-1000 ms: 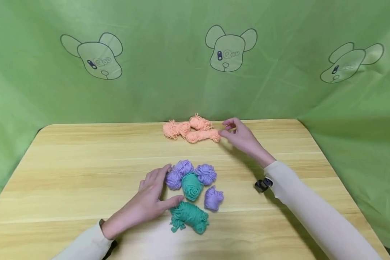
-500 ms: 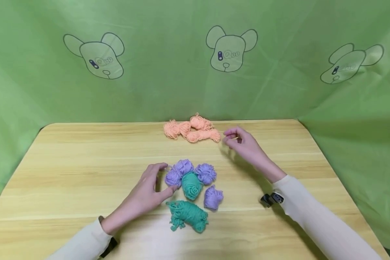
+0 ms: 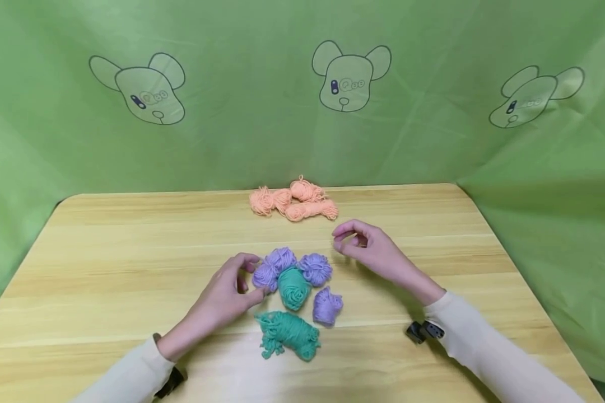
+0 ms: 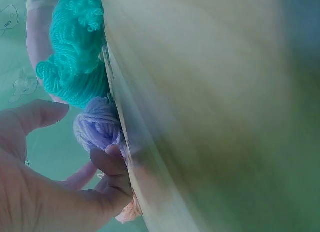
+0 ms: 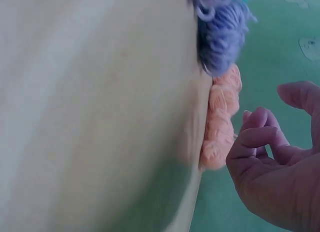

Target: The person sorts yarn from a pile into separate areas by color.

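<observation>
My left hand (image 3: 224, 288) is beside the leftmost purple yarn ball (image 3: 265, 277), thumb and fingers spread around its left side. In the left wrist view a gap shows between the thumb (image 4: 47, 114) and the purple yarn (image 4: 97, 124). Two more purple balls, one at the back (image 3: 283, 258) and one at the right (image 3: 316, 269), border a green yarn ball (image 3: 293, 288). My right hand (image 3: 375, 249) hovers right of this cluster with loosely bent fingers, holding nothing. A short purple skein (image 3: 327, 307) lies apart at the cluster's right; a green skein (image 3: 289, 334) lies in front.
Three peach yarn bundles, a left one (image 3: 269, 201), a back one (image 3: 306, 191) and a front one (image 3: 311, 210), lie together near the back edge of the wooden table (image 3: 131, 252). A green curtain (image 3: 252, 134) with mouse-head drawings stands behind the table.
My right hand has drawn back from the peach yarn toward the purple and green cluster. My left thumb has moved off the front green skein up to the leftmost purple ball.
</observation>
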Available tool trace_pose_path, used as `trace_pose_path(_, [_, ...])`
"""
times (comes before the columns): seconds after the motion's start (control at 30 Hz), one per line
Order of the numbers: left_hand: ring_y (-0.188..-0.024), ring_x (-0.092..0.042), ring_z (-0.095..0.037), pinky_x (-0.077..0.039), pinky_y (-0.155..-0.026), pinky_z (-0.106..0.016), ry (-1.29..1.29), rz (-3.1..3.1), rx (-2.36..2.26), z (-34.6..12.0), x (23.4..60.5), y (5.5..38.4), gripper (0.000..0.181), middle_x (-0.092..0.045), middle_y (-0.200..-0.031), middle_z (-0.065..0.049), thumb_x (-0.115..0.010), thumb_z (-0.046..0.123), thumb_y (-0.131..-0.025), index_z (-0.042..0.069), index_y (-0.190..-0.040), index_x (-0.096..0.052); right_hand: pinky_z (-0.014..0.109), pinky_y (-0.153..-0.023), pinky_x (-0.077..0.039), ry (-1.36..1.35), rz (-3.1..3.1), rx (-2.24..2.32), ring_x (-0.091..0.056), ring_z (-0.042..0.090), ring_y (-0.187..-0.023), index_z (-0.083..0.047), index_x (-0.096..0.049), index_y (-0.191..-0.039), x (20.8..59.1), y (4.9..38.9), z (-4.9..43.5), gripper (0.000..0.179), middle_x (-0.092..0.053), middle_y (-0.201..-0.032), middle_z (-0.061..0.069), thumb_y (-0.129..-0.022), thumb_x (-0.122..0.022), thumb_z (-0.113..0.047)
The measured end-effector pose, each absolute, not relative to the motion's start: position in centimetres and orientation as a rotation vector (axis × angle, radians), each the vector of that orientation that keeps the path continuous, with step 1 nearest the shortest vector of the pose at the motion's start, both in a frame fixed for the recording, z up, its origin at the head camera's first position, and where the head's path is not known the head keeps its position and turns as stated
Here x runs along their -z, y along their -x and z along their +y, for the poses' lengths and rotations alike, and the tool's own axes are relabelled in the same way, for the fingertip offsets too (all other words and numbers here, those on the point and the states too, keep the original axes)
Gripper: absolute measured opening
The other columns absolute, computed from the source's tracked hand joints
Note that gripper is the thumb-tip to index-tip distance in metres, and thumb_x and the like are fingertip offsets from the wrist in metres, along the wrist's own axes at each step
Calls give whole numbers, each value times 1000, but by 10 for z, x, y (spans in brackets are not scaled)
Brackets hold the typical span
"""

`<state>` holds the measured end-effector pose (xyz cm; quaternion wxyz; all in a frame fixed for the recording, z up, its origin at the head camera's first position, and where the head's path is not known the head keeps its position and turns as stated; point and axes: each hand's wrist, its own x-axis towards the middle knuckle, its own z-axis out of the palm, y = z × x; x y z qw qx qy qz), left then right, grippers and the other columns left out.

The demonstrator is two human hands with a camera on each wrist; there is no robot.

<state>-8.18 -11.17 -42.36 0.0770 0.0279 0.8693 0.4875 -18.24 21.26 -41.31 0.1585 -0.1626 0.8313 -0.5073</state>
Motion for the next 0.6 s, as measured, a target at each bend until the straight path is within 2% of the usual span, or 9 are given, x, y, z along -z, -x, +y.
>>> trace_pose_path(0.13, [-84, -57, -20, -51, -71, -33, -76, 2614, -1449, -112, 423, 83, 59, -66, -115, -9, -90, 13, -85, 3, -138, -66, 29, -67, -52, 516, 2401, 1334, -61, 27, -87, -4, -68, -134, 416, 172, 207, 41, -69, -108, 11, -99, -82, -20])
trace_pose_path(0.27, [-83, -57, -20, -50, -70, -34, -66, 2607, -1457, -112, 423, 85, 55, -66, -109, -7, -90, 15, -86, 5, -136, -67, 32, -71, -52, 604, 2440, 1234, -60, 24, -87, -9, -69, -136, 416, 164, 202, 49, -66, -97, 6, -95, -87, -27])
trace_pose_path(0.6, [-79, -54, -21, -46, -66, -34, 22, 2569, -1443, -108, 423, 89, 43, -63, -98, -4, -89, 14, -88, 10, -128, -73, 32, -72, -53, 716, 2448, 1174, -61, 21, -86, -14, -70, -133, 424, 160, 194, 47, -66, -99, 6, -92, -90, -22])
